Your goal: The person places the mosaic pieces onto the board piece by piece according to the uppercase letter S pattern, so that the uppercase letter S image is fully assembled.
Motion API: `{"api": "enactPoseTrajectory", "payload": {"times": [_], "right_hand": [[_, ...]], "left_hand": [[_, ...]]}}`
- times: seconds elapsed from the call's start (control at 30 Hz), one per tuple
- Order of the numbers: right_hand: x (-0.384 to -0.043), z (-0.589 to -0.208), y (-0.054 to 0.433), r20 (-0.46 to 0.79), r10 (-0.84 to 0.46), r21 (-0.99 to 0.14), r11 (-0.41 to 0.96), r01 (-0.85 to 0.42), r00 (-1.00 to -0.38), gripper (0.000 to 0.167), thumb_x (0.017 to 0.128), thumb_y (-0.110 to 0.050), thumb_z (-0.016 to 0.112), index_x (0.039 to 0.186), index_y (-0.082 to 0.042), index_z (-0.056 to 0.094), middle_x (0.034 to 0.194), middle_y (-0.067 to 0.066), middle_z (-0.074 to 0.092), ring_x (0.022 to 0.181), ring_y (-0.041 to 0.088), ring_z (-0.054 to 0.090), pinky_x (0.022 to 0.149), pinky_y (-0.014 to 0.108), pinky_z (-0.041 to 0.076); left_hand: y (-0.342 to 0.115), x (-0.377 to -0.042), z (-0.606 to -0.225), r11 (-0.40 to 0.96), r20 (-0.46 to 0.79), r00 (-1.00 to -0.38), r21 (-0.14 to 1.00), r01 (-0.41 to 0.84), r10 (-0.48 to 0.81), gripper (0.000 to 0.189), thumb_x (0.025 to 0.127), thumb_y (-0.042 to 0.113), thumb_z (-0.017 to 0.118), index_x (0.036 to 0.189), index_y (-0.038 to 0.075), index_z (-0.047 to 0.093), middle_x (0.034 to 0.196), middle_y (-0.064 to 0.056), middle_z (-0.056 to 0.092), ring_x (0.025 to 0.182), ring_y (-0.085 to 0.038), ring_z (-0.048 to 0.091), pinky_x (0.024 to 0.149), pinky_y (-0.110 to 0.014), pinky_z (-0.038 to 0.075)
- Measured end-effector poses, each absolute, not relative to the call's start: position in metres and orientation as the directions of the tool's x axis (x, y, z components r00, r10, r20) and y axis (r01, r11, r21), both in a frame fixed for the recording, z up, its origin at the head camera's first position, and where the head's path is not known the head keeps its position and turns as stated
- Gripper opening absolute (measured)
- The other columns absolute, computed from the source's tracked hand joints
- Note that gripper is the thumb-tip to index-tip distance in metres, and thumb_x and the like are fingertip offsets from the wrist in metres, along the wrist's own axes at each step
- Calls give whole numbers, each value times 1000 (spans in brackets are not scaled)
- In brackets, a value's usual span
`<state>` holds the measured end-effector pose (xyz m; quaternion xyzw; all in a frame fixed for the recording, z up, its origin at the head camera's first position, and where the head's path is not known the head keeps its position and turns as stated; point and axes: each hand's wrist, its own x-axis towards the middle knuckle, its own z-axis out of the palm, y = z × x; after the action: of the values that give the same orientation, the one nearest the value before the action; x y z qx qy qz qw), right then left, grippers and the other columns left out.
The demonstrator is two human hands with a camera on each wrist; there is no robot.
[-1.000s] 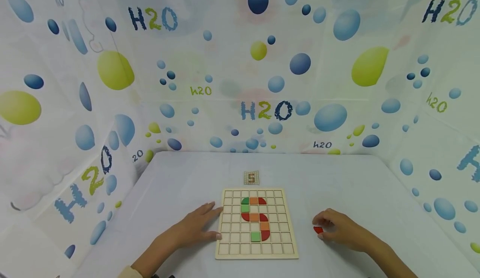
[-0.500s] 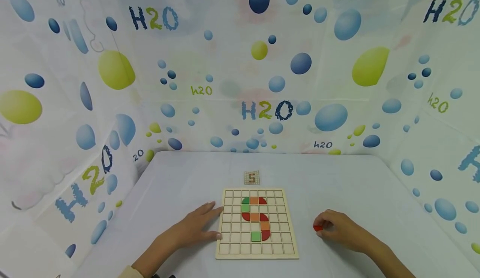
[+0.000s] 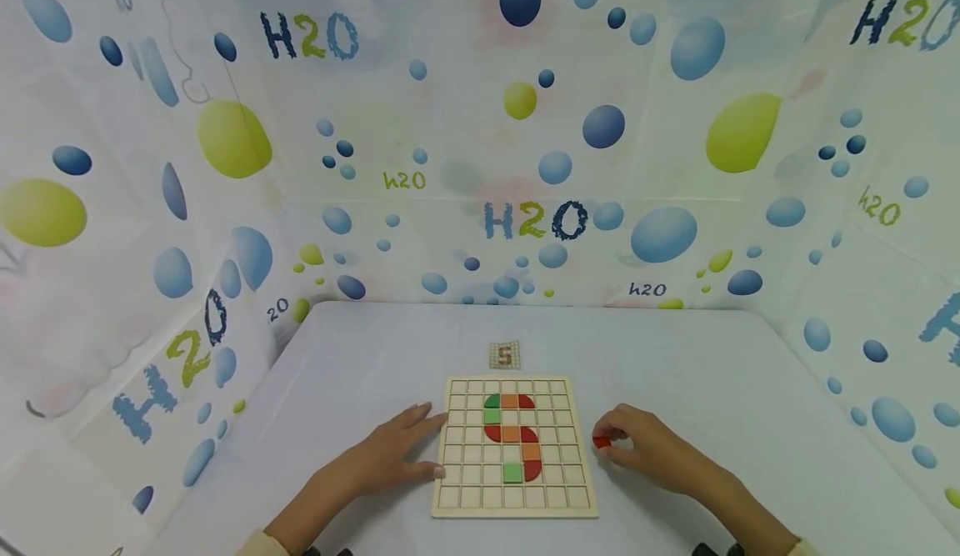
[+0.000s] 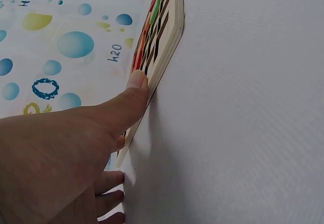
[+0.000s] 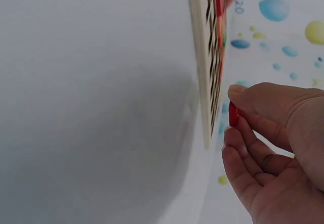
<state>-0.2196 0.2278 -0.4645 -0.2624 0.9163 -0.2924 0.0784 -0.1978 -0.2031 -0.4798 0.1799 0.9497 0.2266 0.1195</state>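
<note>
A wooden grid board (image 3: 468, 498) lies on the table with green, orange and red tiles in its cells, set out in an S-like shape. My left hand (image 3: 390, 452) rests at the board's left edge, fingers spread, its thumb (image 4: 136, 82) touching the rim in the left wrist view. Just off the board's right edge, my right hand (image 3: 645, 448) pinches a red tile (image 5: 233, 114) between thumb and fingertips. In the right wrist view this tile is seen nearly edge-on, above the table. The left hand's palm side is hidden in the head view.
Behind the board lies a small pattern card (image 3: 505, 355) showing an S on a grid. A white cloth covers the table (image 3: 675, 348). Walls of sheeting (image 3: 450, 122) printed with bubbles and H2O lettering stand around the back and sides.
My right hand has lifted the red tile off the table and carried it left toward the board. The left hand stays where it was at the board's edge.
</note>
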Motion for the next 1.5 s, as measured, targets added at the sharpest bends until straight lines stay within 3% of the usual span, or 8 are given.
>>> {"api": "enactPoseTrajectory", "payload": {"times": [0.53,0.8,0.93,1.17,1.33,1.5], "right_hand": [[-224,-458,145,-18,-655,-592,616,-520,-755,16,98,-22,78,113,-16,75,106,-13,64,99,3,60,92,27,59],[-218,-459,101,42,-683,-556,590,-585,-729,14,95,-14,81,106,-12,74,97,-10,66,89,2,57,80,20,57],[-215,-460,84,17,-699,-531,600,-599,-715,15,93,-14,82,103,-16,70,93,-11,63,85,1,55,78,20,55],[-207,-463,72,-29,-713,-413,647,-641,-701,16,94,-22,83,90,-27,68,89,-19,57,83,-1,50,79,21,51],[-204,-462,71,-10,-714,-305,669,-678,-700,17,93,-28,84,90,-31,68,87,-22,57,83,-2,50,79,25,43],[-203,-460,72,-21,-723,-277,668,-691,-691,12,95,-30,81,93,-33,69,89,-23,57,86,-2,52,81,29,40]], "left_hand": [[-203,-199,-481,841,-151,-911,463,278,385,88,88,63,76,161,25,45,170,-19,33,156,-45,32,121,-66,35],[-204,-200,-483,837,-146,-905,461,295,399,87,89,63,75,161,24,45,170,-20,32,156,-46,32,121,-67,35],[-205,-199,-483,830,-135,-903,466,306,408,87,90,63,74,161,23,45,170,-21,32,155,-47,32,120,-68,35],[-205,-198,-482,822,-120,-900,471,321,420,86,90,63,74,161,23,46,169,-22,32,155,-48,33,120,-67,35],[-205,-199,-482,822,-125,-900,474,316,418,85,91,62,74,161,23,46,169,-22,32,155,-48,32,120,-68,35],[-204,-198,-482,825,-125,-902,471,313,414,85,91,62,74,161,23,46,169,-22,33,155,-48,33,120,-68,35]]}}
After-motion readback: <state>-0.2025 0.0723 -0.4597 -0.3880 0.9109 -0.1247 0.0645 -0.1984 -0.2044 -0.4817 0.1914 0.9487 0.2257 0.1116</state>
